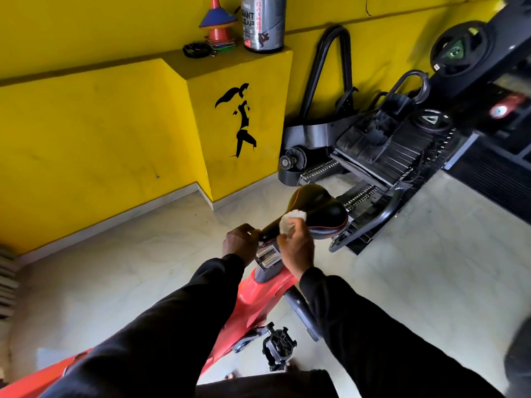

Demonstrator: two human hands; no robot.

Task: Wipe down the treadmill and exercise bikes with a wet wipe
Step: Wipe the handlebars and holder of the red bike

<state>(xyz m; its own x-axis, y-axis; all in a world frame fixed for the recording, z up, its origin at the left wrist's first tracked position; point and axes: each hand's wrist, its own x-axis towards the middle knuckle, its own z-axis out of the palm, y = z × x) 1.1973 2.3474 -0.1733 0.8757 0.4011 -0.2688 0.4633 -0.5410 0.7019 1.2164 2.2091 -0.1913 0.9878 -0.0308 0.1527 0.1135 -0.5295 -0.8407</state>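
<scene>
A red exercise bike (258, 300) stands below me with a black saddle (319, 208) trimmed in red stitching. My left hand (240, 242) grips the narrow nose of the saddle. My right hand (297, 244) holds a crumpled white wet wipe (288, 221) and presses it against the side of the saddle. Both arms wear black sleeves. The bike's black pedal (280, 344) hangs below, next to the red frame.
A dismantled black machine (373, 150) with chains and a curved bar lies on the pale tiled floor behind the saddle. A treadmill deck (488, 165) runs at the right. A yellow ledge (238, 90) carries a supplement tub (263, 23) and cones (218, 20).
</scene>
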